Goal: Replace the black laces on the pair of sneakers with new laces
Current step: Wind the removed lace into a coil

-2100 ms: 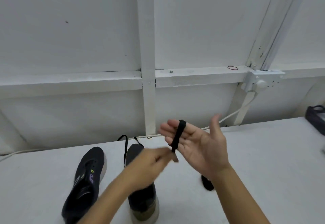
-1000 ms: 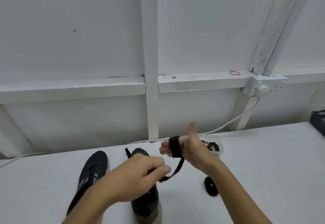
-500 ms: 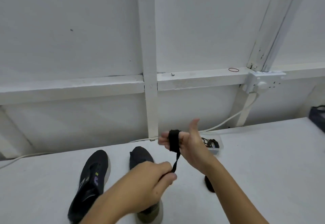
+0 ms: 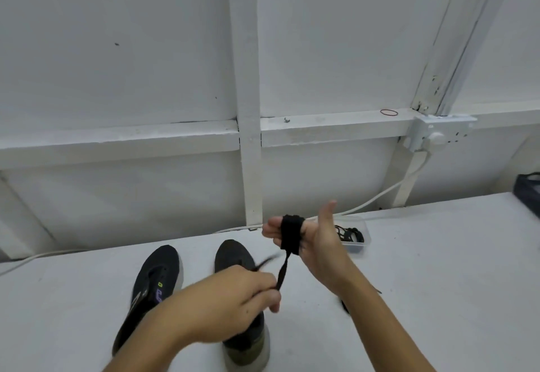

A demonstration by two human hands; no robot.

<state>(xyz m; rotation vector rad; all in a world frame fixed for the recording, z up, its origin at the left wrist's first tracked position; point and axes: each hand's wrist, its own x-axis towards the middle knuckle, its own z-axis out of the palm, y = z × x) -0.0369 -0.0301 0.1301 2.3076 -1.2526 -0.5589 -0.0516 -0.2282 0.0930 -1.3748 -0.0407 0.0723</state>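
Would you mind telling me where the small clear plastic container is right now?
In the head view, the clear container sits on the white table right of centre, near the wall, just behind the right hand.

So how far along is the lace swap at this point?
Done: both sneakers appear unlaced. In hand: the left hand pinches the tail of a black lace coiled around the right hand fingers. Left: threading new laces; the clear container behind holds dark items, unclear what.
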